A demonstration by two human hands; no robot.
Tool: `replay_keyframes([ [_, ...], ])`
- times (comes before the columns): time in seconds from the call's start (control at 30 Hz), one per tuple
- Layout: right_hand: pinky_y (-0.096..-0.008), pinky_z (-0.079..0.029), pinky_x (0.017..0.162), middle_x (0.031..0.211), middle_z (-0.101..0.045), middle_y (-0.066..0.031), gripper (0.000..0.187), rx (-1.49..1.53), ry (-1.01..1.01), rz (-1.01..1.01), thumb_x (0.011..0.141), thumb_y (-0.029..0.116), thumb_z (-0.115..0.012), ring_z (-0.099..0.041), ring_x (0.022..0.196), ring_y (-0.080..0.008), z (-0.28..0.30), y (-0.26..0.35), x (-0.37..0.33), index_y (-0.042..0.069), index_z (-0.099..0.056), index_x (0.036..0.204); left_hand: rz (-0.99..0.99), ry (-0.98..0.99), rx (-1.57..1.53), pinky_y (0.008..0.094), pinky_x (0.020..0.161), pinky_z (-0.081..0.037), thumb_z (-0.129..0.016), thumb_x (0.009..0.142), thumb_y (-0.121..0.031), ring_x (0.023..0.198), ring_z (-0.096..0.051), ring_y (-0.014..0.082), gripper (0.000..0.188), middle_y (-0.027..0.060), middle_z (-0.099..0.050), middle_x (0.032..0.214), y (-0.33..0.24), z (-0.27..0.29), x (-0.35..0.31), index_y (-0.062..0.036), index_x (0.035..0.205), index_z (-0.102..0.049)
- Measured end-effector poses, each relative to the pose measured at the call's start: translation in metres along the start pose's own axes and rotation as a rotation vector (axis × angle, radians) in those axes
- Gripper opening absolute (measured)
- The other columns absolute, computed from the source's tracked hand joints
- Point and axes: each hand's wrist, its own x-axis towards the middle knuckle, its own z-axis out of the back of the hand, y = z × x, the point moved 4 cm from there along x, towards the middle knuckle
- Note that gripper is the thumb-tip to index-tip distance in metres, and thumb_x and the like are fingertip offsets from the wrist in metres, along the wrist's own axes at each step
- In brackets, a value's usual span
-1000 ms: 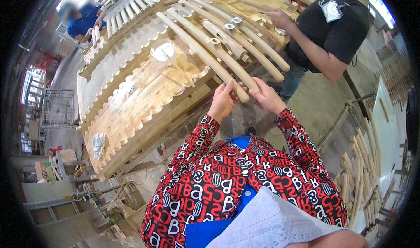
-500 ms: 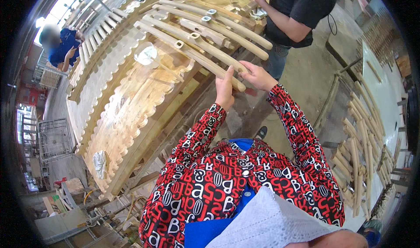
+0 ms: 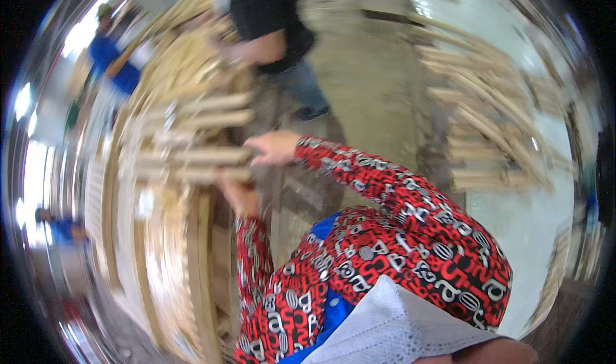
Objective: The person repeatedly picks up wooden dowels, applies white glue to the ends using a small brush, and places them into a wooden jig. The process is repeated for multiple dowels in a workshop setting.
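The picture is smeared by motion. Several pale wooden rods lie side by side at left of centre, their ends pointing right. At the end of the nearest wooden rod (image 3: 192,174), my left hand (image 3: 240,197) is closed from below, its fingertips partly hidden. My right hand (image 3: 276,148) reaches across to the end of the adjacent wooden rod (image 3: 206,155) and is closed on it, though its fingers are blurred. Two more rods (image 3: 218,118) lie just beyond, apart from my hands.
Beneath the rods stand large wooden panels (image 3: 170,261) with wavy edges. A person in a black shirt (image 3: 264,17) works at the far side. On the right, a pale table (image 3: 513,216) bears several loose wooden pieces (image 3: 481,152). A person in blue (image 3: 112,62) is at far left.
My view has swung right, so the rods and panels now appear farther left and the right-hand table shows more. Both hands stay at the rod ends.
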Motion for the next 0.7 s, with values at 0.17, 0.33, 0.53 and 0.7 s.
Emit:
replay_keyframes([
  [0.17, -0.0477, -0.049, 0.088, 0.112, -0.065, -0.0198, 0.056, 0.029, -0.113, -0.175, 0.085, 0.049, -0.056, -0.061, 0.104, -0.0381, -0.003, -0.051, -0.059, 0.013, -0.054, 0.129, 0.168, -0.048, -0.250, 0.0358, 0.063, -0.038, -0.039, 0.089, -0.069, 0.070, -0.043, 0.0206, 0.068, 0.0026, -0.047, 0.083, 0.019, 0.076, 0.005, -0.0113, 0.123, -0.046],
  [0.33, -0.0455, -0.050, 0.086, 0.108, -0.067, -0.0160, 0.043, -0.105, -0.406, -0.580, 0.084, 0.039, -0.058, -0.064, 0.098, -0.0347, 0.012, -0.109, -0.161, 0.013, -0.061, 0.119, 0.565, -0.068, -0.203, 0.0349, 0.062, -0.041, -0.040, 0.096, -0.056, 0.066, -0.046, 0.0188, 0.047, 0.0006, -0.052, 0.079, 0.067, 0.149, 0.043, -0.0121, 0.103, -0.054],
  [0.53, -0.0464, -0.039, 0.102, 0.124, -0.055, -0.0129, 0.078, -0.772, -0.602, -0.885, 0.073, 0.026, -0.073, -0.048, 0.120, -0.0322, 0.034, -0.148, -0.300, 0.017, -0.039, 0.142, 0.733, 0.218, 0.060, 0.0328, 0.065, -0.044, -0.046, 0.097, -0.045, 0.070, -0.051, 0.0164, 0.032, -0.0020, -0.057, 0.080, 0.103, 0.160, 0.118, -0.0160, 0.098, -0.058],
  [0.7, -0.0488, -0.035, 0.103, 0.125, -0.055, -0.0117, 0.105, -0.882, -0.193, -1.001, 0.068, 0.022, -0.078, -0.047, 0.122, -0.0297, 0.032, -0.190, -0.344, 0.028, -0.015, 0.152, 0.819, 0.116, 0.207, 0.0304, 0.064, -0.044, -0.058, 0.094, -0.033, 0.072, -0.053, 0.0143, 0.018, -0.0026, -0.057, 0.081, 0.134, 0.153, 0.124, -0.0159, 0.101, -0.058],
])
